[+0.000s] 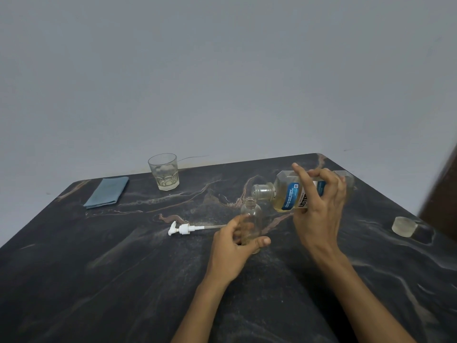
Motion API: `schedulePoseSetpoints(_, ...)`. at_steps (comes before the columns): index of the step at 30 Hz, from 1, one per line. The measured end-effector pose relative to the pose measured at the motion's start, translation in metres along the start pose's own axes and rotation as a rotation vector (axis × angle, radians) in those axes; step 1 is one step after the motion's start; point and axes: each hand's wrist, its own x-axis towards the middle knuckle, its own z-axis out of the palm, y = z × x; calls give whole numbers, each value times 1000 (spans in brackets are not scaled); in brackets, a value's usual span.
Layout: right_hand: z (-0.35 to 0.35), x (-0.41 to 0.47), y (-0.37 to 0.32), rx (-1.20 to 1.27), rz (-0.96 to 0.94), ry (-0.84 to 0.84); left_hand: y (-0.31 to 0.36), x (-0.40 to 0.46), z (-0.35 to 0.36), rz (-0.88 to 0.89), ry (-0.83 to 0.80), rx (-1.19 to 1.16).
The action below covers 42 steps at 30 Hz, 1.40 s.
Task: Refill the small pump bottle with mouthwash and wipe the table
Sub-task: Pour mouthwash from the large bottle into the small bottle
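Two hands work at one pour. The left hand curls thumb and fingers round the upright pump bottle, nearly empty, open neck just above its fingertips. Beyond, the right hand grips the mouthwash, lying almost level, mouth leftward and just over that neck; a little amber liquid pools inside. The pump lies left; the cloth and glass sit farther.

Empty glass near wall
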Motion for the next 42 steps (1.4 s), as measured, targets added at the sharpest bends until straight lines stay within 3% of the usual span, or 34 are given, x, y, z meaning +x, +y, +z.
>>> schedulePoseSetpoints(42, 0, 1, 0, -26, -15, 4, -8, 1, 1, -47, -13, 54)
